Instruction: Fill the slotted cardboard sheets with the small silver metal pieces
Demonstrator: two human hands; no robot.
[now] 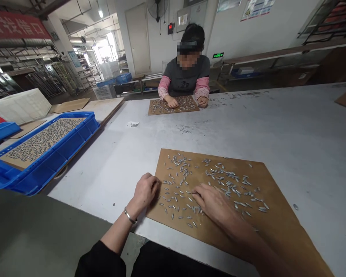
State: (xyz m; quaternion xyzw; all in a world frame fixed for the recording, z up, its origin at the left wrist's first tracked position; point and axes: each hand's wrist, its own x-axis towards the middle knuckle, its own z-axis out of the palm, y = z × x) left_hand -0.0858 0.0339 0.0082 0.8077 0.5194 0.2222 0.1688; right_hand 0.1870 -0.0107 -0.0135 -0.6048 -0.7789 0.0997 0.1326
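Workshop: red banner at upper left, pale wall along the top, white table across the middle and right.
Crate: blue, at the left of the frame, long axis rising toward upper right; inside, a sheet dense with small pieces.
Scrap: white, on the table, left of upper centre.
Left hand: left of lower centre, at the board's left edge; fingers curled in, tips drawn close together; whether they hold anything, I cannot tell.
Board: brown, lower centre to lower right, long axis slanting down to the right.
Pieces: silvery pointed ovals on the board; those at its left lie apart, many with long axes slanting down to the right, some steeper; those at its upper right bunch and overlap, pointing various ways.
Co-worker: top centre, one hand over a smaller piece-covered board, the other beside its right edge.
Right hand: lower centre, over the board; thumb and index tips nearly together at a piece; whether it is pinched, I cannot tell.
Stray piece: on the table, right of the board.
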